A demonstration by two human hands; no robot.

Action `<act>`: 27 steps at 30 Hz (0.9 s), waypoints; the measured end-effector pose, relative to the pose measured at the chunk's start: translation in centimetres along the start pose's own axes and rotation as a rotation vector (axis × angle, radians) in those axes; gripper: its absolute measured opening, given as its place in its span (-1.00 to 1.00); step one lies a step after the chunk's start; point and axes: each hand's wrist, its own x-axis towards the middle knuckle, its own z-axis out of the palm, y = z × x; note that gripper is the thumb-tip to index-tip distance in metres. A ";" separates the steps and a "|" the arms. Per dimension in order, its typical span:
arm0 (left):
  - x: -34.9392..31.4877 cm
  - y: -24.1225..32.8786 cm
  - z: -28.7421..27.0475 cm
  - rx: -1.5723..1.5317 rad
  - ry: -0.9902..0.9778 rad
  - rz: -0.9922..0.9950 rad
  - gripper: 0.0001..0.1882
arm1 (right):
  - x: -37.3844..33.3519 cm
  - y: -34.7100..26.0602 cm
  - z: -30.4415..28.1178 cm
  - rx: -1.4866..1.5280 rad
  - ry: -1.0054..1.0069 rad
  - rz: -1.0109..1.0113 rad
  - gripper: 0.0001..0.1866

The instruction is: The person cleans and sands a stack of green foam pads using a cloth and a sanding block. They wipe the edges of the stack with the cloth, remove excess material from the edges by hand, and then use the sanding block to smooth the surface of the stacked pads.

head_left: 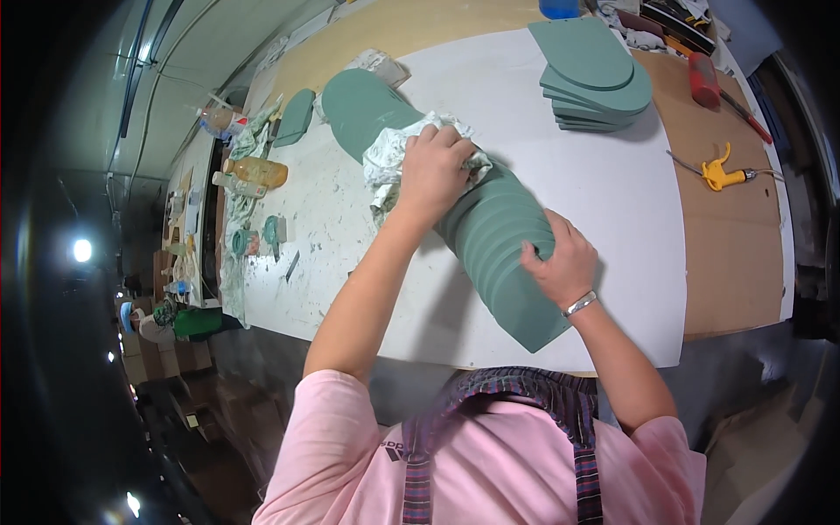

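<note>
Row of green boards (490,232) leaning like fallen dominoes mid-table, running 11 to 5 o'clock. Left hand (433,171) clamps crumpled rag (385,162) on top edges; right hand (564,262) grips 5 o'clock end. Boards look stiff, light-ish, slidey, so better squeeze from both ends.

left hand (435,171) presses rag (385,162) on green boards (499,236); right hand (562,262) steadies them.

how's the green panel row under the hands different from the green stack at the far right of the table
The fanned row of green panels runs long across the white table sheet, overlapping edge on edge; the green stack sits piled flat. The left hand presses a rag on the row and the right hand grips it; nothing touches the stack. Both share colour and rounded ends.
</note>
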 end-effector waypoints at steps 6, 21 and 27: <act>-2.9 -3.2 -0.6 -0.305 -0.046 -0.265 -0.71 | 0.0 -0.2 0.3 -0.026 0.022 -0.014 -0.37; 1.8 -0.6 -0.4 -0.238 -0.092 -0.150 -0.68 | 0.2 -0.4 -0.1 0.001 0.043 -0.024 -0.37; -8.9 -2.8 0.0 -0.375 0.118 -0.349 -0.63 | 0.0 0.1 0.0 0.001 0.035 0.002 -0.36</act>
